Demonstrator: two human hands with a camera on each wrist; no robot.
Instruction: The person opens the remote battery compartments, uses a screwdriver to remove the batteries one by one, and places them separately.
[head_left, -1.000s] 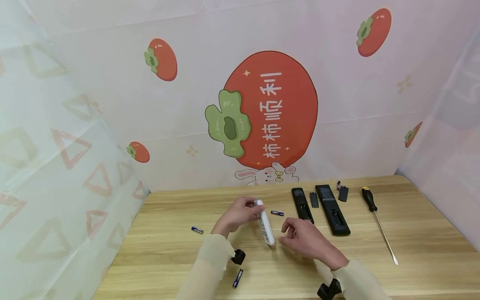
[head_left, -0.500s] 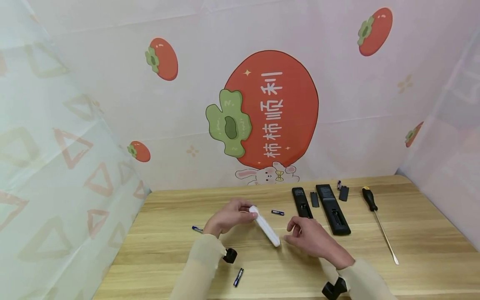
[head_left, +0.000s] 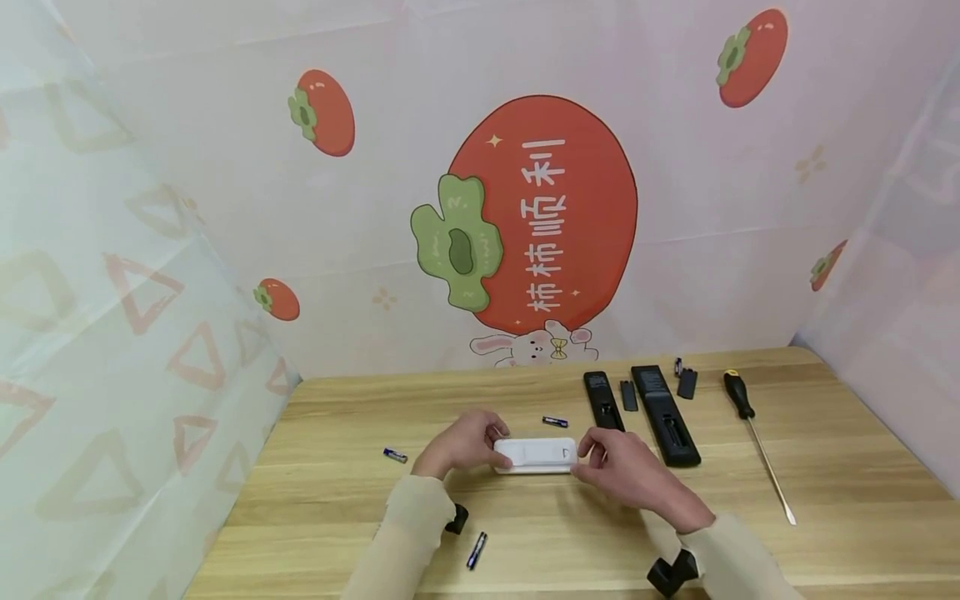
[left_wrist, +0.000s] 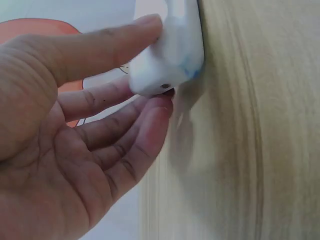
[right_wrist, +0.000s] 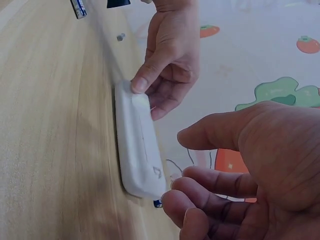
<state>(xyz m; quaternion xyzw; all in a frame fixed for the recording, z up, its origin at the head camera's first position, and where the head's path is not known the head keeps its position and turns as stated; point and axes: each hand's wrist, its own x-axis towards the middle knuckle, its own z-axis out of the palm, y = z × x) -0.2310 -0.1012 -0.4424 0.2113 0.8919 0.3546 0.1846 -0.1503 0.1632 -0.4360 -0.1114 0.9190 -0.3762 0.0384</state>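
Observation:
A white remote control lies crosswise on the table with its back up; a battery cover with a small latch mark shows at its right end. My left hand pinches the left end, thumb on the near side and fingers on the far side. In the left wrist view, the thumb lies against the white casing. My right hand is beside the other end, its fingers loosely bent. The right wrist view shows that hand's fingers spread apart with nothing between them, near the remote's end.
Loose batteries lie around: one behind the remote, one at left, one in front. To the right are a small black remote, a larger black remote, two black covers and a screwdriver.
My left hand has turned the white remote from a slanted, edge-on pose to lie crosswise with its back up. My right hand has stayed close to its right end.

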